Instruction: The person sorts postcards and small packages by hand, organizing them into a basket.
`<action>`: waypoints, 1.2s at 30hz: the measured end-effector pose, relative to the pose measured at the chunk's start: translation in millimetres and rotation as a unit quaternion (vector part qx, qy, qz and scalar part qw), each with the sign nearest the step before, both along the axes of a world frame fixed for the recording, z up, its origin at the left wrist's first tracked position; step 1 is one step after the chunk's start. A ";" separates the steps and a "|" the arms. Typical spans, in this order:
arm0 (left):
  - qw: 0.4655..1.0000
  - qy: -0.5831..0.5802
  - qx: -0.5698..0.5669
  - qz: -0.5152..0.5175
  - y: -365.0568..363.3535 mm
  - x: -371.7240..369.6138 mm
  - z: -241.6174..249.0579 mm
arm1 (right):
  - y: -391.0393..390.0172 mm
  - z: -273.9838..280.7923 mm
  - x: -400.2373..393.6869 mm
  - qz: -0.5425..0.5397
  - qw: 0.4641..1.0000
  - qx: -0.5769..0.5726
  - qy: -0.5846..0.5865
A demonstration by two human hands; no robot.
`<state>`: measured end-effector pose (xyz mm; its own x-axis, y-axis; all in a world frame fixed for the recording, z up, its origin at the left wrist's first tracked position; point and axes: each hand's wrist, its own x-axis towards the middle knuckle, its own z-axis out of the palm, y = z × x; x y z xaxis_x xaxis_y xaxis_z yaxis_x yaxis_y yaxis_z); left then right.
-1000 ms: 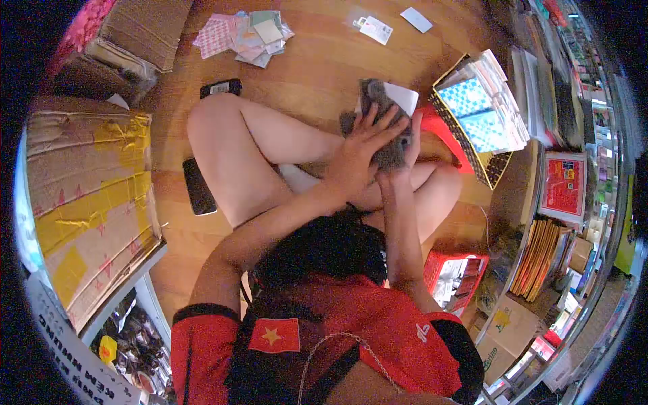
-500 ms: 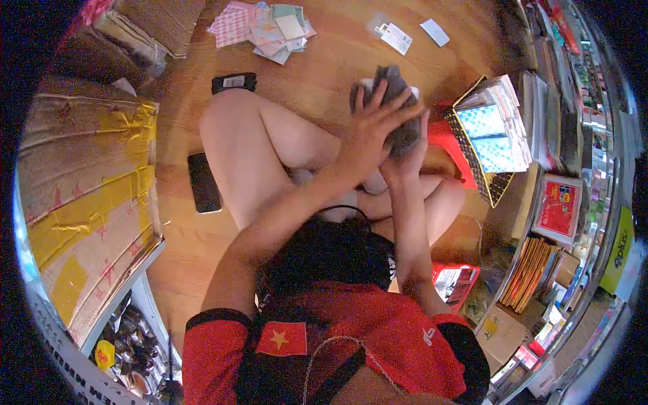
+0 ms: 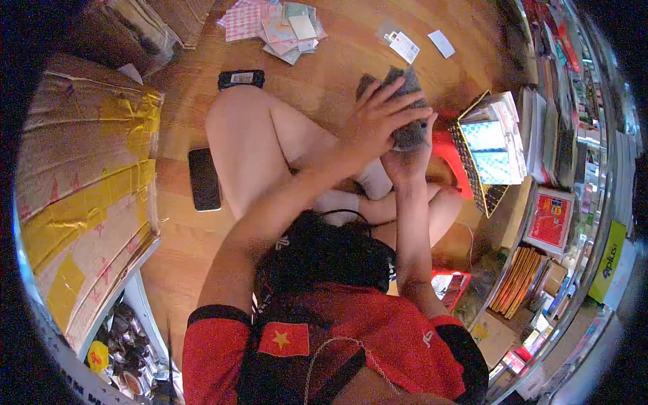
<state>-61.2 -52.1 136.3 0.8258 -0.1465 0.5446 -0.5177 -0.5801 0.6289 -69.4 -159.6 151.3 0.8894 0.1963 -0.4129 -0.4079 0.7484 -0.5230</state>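
I sit cross-legged on a wooden floor and hold a grey, patterned packet (image 3: 405,84) up in front of me. My left hand (image 3: 375,121) lies spread over its top face, fingers apart. My right hand (image 3: 407,158) grips it from below, with the thumb at its right edge. Beneath the packet lies a red item (image 3: 451,150) beside my knee.
A basket of blue-and-white patterned packs (image 3: 491,145) stands at right, with shelves of stationery (image 3: 560,121) behind it. Loose patterned packets (image 3: 273,25) and small cards (image 3: 405,46) lie ahead. Two dark phones (image 3: 204,179) (image 3: 241,79) lie left of my leg, next to a taped cardboard box (image 3: 81,189).
Both hands have lifted the grey packet higher and slightly right. The white sheet seen behind it earlier is gone from sight.
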 end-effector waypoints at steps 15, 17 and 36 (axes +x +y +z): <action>0.930 0.342 -0.111 -0.077 50.8 59.9 -102.7 | 14.2 12.7 118.5 -0.029 0.967 -0.225 -0.115; 0.941 0.324 -0.033 -0.089 36.2 66.0 -114.9 | 39.4 -16.8 155.5 0.013 0.903 -0.404 -0.144; 0.939 0.336 0.054 -0.060 23.1 74.6 -146.9 | -24.0 -142.3 278.0 0.078 0.651 -0.686 -0.314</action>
<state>13.4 -29.1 -10.6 0.9516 -0.2849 -0.1157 -0.0914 -0.6215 0.7781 208.6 -183.6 9.0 0.9810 0.1334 0.1407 0.1934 -0.6254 -0.7560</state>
